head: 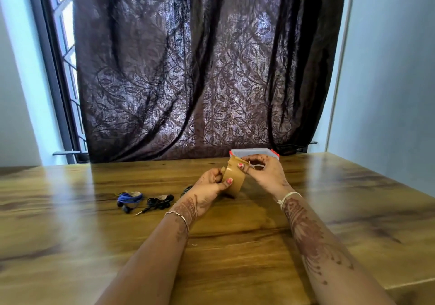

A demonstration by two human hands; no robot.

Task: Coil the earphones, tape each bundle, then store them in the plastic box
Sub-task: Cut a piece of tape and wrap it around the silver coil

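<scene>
Here, above the middle of the wooden table (70,234), both hands work close together. The left hand (210,187) grips a roll of brown tape (233,178), fingers curled round its far side and the thumb pressed on the near face, holding the roll on edge just above the tabletop. The right hand (266,175) is just beside it on the right, its fingers bent in on a small bundle of white earphones (256,165). A short strip of tape runs from the top of the roll towards those fingers, though where exactly it ends is too small to tell.

The plastic box (253,151), clear with red clips at its corners and its lid on, sits on the table right behind the hands, near the far edge. To the left of the left hand lie a coiled pair of blue earphones (130,198) and, just beside it, a coiled pair of black earphones (160,203) with its plug pointing towards the person. A further dark coil (186,189) shows partly behind the left wrist.

A dark leaf-patterned curtain (200,69) hangs behind the table, with a window (66,33) showing at its left edge
</scene>
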